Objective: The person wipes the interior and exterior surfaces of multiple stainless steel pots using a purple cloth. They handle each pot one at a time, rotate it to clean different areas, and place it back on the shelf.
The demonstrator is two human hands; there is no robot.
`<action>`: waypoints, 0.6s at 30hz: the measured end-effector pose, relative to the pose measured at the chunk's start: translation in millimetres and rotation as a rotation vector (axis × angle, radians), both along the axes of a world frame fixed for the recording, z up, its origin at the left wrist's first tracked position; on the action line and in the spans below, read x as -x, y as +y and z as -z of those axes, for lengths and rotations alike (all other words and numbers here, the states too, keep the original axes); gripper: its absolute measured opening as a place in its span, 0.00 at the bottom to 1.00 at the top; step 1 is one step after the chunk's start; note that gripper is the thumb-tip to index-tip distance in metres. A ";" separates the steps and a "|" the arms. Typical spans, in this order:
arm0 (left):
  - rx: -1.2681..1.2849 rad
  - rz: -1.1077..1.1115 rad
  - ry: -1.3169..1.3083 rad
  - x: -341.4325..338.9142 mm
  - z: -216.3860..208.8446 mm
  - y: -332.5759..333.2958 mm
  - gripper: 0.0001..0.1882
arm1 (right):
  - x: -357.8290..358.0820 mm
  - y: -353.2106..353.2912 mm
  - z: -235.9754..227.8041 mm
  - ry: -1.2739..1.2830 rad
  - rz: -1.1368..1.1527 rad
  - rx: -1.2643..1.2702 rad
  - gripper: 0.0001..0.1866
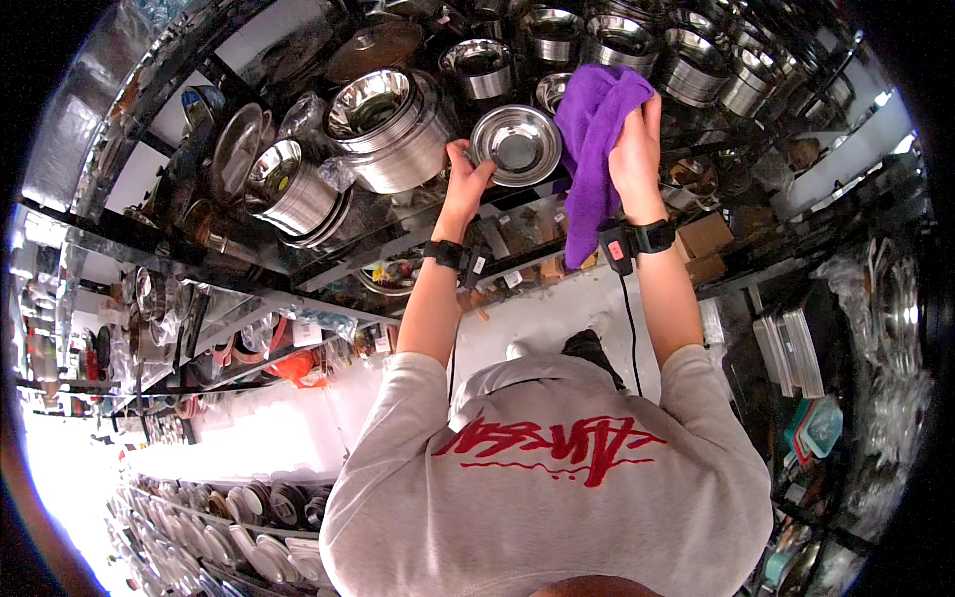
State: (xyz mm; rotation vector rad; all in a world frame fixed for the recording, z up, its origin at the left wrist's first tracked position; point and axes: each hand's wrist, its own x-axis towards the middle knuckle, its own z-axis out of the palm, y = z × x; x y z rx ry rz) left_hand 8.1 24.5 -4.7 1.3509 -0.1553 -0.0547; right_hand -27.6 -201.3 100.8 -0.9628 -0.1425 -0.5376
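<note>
My left hand [468,181] grips the near left rim of a round, shiny steel bowl [517,146], thumb on its inner side. The bowl is held up with its hollow showing. To its right, my right hand [637,149] has its fingers closed round a purple cloth [589,149]. The cloth hangs down in folds, close beside the bowl's right edge; whether they touch I cannot tell. Some of the right fingers are hidden behind the cloth. Just left of my left hand stands a large stack of steel bowls [398,149].
Several more stacks of steel bowls [622,45] line the far side of the dark metal shelf. A leaning stack of bowls [288,189] stands at the left. Cardboard boxes [704,239] sit lower right. Shelves of plates [269,552] run along the lower left.
</note>
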 end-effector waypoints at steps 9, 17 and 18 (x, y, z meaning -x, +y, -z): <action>0.124 0.140 -0.058 -0.5 7.4 -0.5 0.24 | -8.2 81.0 86.0 -0.402 0.273 1.432 0.15; 0.165 0.019 -0.170 4.2 3.5 -3.1 0.23 | 1.0 46.1 65.5 -0.350 0.289 1.892 0.28; 0.182 0.015 -0.156 1.7 4.0 -1.1 0.23 | 4.8 48.6 64.4 -0.353 0.324 1.949 0.29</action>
